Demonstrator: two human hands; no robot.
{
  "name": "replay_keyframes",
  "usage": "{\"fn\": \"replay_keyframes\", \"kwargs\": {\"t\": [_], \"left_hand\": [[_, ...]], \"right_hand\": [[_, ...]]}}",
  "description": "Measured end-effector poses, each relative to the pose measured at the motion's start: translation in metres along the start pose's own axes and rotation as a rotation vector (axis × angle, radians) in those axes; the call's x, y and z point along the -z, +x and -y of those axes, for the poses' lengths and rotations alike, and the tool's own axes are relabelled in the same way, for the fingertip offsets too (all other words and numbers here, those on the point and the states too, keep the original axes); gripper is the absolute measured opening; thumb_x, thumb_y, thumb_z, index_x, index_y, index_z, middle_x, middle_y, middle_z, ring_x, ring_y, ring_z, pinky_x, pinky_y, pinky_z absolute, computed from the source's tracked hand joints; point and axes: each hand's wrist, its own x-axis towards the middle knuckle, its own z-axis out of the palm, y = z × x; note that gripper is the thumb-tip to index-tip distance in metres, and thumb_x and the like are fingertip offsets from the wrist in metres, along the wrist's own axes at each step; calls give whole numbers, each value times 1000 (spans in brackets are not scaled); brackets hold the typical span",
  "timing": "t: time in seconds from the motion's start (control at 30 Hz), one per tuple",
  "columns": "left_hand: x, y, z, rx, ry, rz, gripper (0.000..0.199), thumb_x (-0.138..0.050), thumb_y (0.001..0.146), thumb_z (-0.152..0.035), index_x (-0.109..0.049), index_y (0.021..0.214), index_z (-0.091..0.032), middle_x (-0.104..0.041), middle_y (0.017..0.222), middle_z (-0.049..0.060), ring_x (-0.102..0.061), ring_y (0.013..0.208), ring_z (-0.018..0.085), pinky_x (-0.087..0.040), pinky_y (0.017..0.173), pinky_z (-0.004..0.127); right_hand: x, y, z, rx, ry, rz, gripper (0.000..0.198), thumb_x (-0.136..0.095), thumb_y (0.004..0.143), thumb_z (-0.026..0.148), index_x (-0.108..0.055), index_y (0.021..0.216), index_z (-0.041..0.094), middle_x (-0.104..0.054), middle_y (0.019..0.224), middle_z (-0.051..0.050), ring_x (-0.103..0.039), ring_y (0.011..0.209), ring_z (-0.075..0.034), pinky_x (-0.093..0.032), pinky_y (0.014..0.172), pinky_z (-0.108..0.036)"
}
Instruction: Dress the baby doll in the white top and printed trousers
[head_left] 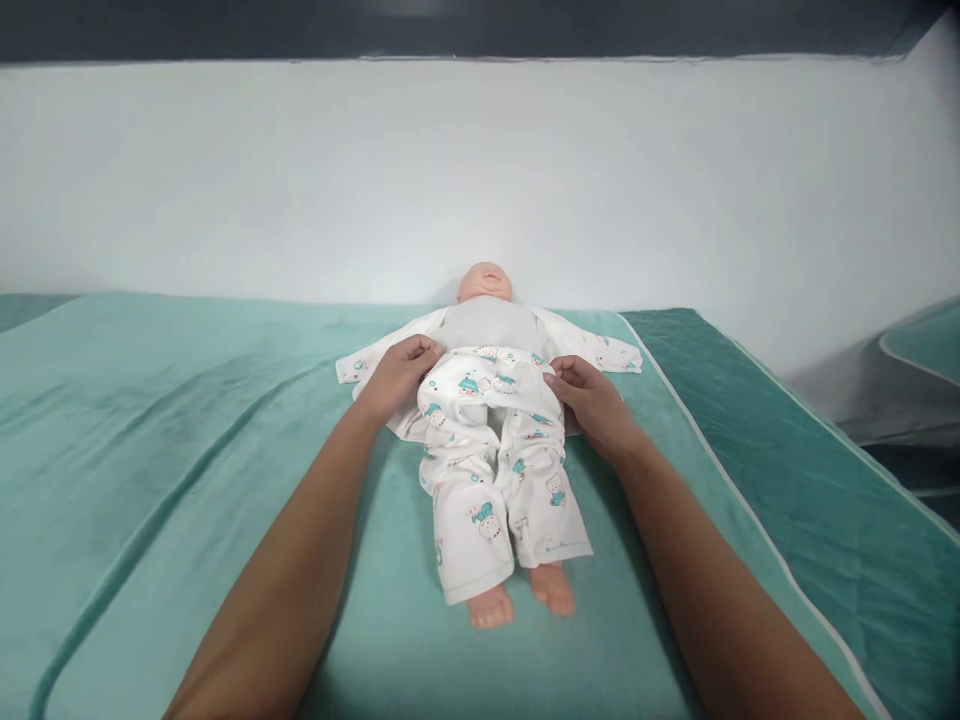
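Note:
A baby doll [486, 282] lies on its back, feet toward me and head by the wall. It wears white patterned pants [480, 505] up to its waist and a white long-sleeved top [491, 322], with the sleeves spread out sideways. My left hand [403, 377] pinches the pants' waistband at the doll's left-hand side in the picture. On the opposite side my right hand [589, 400] grips the waistband between thumb and fingers. Both bare feet stick out below the pant legs, which are wrinkled around the knees.
A light green cloth [187, 430] with a long fold at the left lies under the doll. Darker green cloth [787, 450] shows along the right. A white wall [480, 170] stands behind, with a dark band above it. Another green-covered surface [930, 340] is at the far right.

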Motion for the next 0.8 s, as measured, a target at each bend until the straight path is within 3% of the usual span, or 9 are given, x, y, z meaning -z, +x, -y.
{"fn": "replay_keyframes", "kwargs": {"t": [0.2, 0.4, 0.57, 0.7, 0.8], "left_hand": [[13, -7, 5, 146, -34, 223, 16, -69, 71, -31, -63, 75, -17, -60, 70, -1, -51, 61, 12, -40, 54, 22], [13, -16, 2, 240, -32, 378, 19, -69, 59, -14, -65, 77, -19, -67, 75, 1, -62, 69, 17, -49, 59, 25], [4, -21, 1, 220, -72, 387, 16, -71, 58, -13, -69, 72, -19, -72, 77, 4, -67, 79, 24, -54, 66, 31], [0, -22, 11, 265, -194, 363, 23, -74, 57, -13, -72, 80, -18, -73, 79, 5, -68, 77, 23, -53, 61, 29], [-3, -21, 20, 294, -287, 353, 33, -80, 55, -17, -73, 87, -18, -74, 78, 7, -68, 77, 24, -54, 60, 30]], "right_hand": [[22, 0, 5, -67, -100, 184, 30, -78, 71, 37, -58, 86, 21, -59, 76, 5, -51, 62, -9, -38, 54, -21], [19, -1, 4, -107, -208, 257, 28, -75, 68, 26, -55, 88, 22, -65, 82, 3, -52, 62, -10, -38, 52, -21], [9, -1, -1, -94, -215, 182, 28, -73, 65, 22, -52, 84, 23, -59, 67, 7, -44, 52, -8, -34, 47, -20], [0, -4, 0, -54, -136, 122, 27, -75, 63, 25, -53, 80, 23, -61, 74, 6, -48, 57, -9, -37, 48, -21], [-5, -6, 0, -60, -111, 155, 20, -73, 69, 30, -58, 80, 22, -61, 72, 5, -47, 57, -10, -37, 49, -22]]}}
